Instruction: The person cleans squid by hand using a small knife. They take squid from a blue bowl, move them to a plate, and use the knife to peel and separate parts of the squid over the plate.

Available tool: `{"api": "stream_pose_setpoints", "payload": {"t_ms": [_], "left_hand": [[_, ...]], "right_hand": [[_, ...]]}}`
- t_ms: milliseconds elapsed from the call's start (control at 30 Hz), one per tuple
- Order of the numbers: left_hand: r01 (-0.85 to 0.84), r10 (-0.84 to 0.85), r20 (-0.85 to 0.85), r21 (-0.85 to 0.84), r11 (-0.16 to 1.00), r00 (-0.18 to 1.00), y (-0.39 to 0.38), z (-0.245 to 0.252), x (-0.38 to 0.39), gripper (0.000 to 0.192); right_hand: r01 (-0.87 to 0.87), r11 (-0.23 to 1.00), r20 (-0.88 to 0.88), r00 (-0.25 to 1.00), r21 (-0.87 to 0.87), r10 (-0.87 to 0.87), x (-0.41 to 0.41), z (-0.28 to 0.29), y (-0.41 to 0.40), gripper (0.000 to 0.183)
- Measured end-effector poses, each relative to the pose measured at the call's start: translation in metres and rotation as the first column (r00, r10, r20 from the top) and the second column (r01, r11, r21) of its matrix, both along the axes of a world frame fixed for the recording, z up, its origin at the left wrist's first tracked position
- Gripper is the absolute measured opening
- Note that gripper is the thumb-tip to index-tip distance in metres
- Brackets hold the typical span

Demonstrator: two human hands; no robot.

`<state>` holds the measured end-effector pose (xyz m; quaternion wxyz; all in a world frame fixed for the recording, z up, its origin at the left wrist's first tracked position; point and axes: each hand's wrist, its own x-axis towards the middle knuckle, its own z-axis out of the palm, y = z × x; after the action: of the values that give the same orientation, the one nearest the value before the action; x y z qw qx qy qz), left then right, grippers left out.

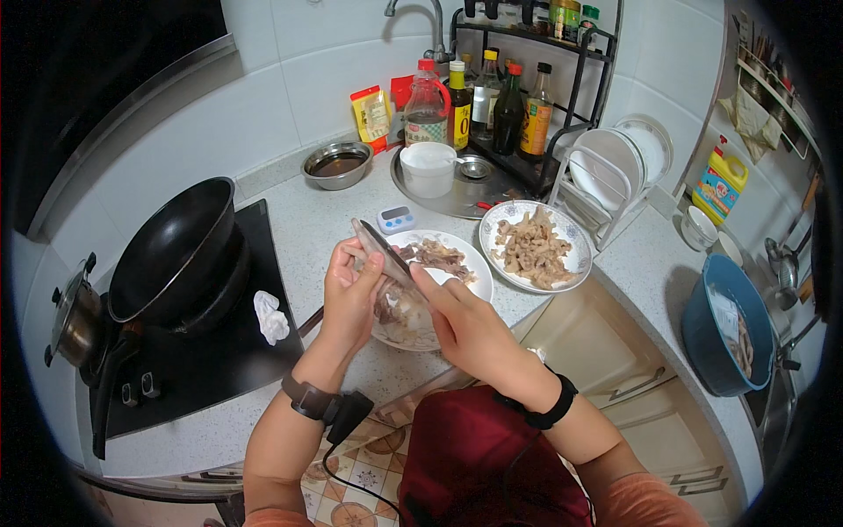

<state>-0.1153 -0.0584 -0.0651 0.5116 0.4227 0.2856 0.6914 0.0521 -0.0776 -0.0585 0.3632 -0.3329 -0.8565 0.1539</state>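
Note:
My left hand (359,277) is raised over a white plate (484,280), thumb and fingers closed on a pale piece of food, apparently meat, partly hidden by the fingers. In my right hand (461,309) is a knife (388,249), its dark edge showing, the index finger stretched along it; the handle is hidden in the palm. The blade lies close against the pale piece. Dark shredded meat (441,255) lies on the plate's far side, and paler pieces (402,306) show between my hands. A patterned plate (579,260) to the right holds chopped meat (533,250).
A black wok (171,250) and a lidded pot (76,316) stand on the hob at left. Beyond the plates are a timer (396,219), a metal bowl of dark liquid (337,165), a white tub (428,171) and bottles. A blue basin (708,329) stands at right.

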Motion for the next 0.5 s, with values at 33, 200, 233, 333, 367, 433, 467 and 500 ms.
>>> {"api": "stream_pose_setpoints", "payload": {"t_ms": [33,200,233,333,367,433,467,500], "left_hand": [[0.000,0.000,0.000,-0.001,1.000,1.000,0.000,0.000,0.000,0.024],[-0.011,0.011,-0.024,0.009,1.000,1.000,0.000,-0.002,-0.001,0.023],[-0.011,0.011,-0.025,0.009,1.000,1.000,0.001,-0.002,-0.002,0.023],[-0.012,0.013,-0.049,0.010,1.000,0.999,0.001,-0.003,-0.003,0.023],[-0.013,0.013,-0.067,0.007,1.000,0.998,0.001,-0.003,-0.003,0.022],[-0.009,0.010,-0.089,0.007,1.000,0.996,0.000,-0.003,-0.001,0.022],[0.005,-0.006,-0.088,-0.007,1.000,0.996,0.001,-0.004,0.000,0.022],[0.020,-0.022,-0.088,-0.021,1.000,0.996,0.001,-0.004,0.002,0.022]], "right_hand": [[0.000,1.000,0.000,1.000,-0.001,0.000,-0.001,0.000,0.000,0.060],[-0.001,1.000,-0.030,1.000,-0.009,0.000,-0.004,-0.001,0.000,0.057],[-0.001,1.000,-0.032,0.999,-0.010,0.001,-0.005,-0.002,0.001,0.057],[0.005,1.000,-0.051,0.999,-0.006,-0.005,-0.008,-0.003,0.001,0.056],[-0.003,1.000,-0.073,0.997,0.002,0.003,-0.009,-0.001,0.002,0.055],[-0.007,1.000,-0.100,0.995,0.012,0.008,-0.010,0.002,0.004,0.054],[-0.004,0.999,-0.122,0.992,0.044,0.010,-0.011,0.004,0.006,0.052],[-0.001,0.997,-0.145,0.989,0.076,0.012,-0.011,0.006,0.008,0.049]]}}
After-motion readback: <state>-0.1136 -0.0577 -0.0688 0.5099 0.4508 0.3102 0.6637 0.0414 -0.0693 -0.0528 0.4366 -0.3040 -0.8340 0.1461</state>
